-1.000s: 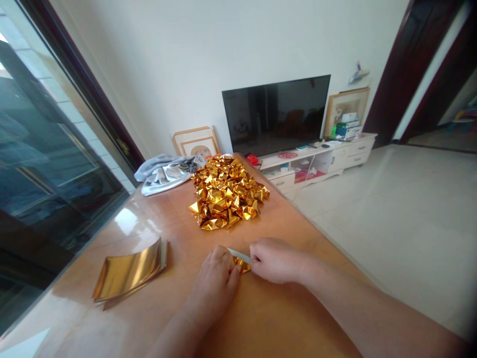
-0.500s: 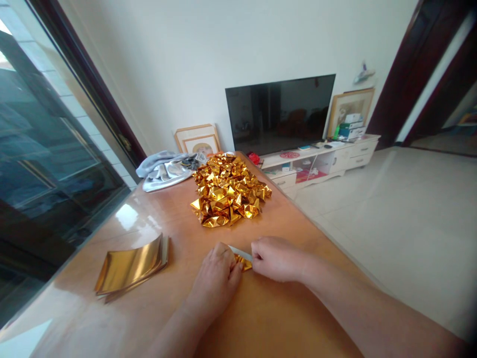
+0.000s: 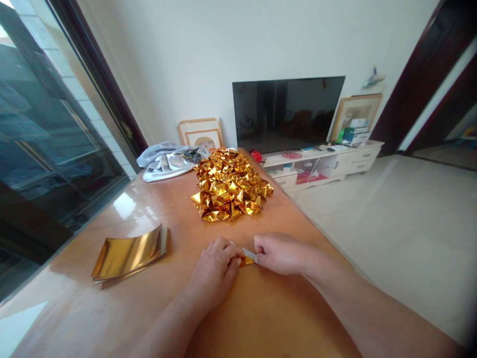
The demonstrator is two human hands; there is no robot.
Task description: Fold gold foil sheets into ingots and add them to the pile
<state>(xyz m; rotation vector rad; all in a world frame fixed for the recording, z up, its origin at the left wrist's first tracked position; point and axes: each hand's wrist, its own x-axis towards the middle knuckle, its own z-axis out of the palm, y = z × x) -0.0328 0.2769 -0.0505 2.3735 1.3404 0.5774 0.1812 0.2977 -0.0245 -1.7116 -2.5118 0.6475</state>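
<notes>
Glossy gold foil paper pile (image 3: 231, 185) (crinkled), on a smooth polished wood table (image 3: 261, 318)

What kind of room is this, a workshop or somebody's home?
Most likely a home living room: a flat-screen television stands on a low white cabinet, framed pictures lean against the wall, and a wooden table holds folded gold foil pieces.

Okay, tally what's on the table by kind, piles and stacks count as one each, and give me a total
Pile of folded gold pieces: 1
Stack of flat gold sheets: 1
Gold piece held by both hands, left hand and right hand: 1
Grey cloth: 1
Total: 4
</notes>
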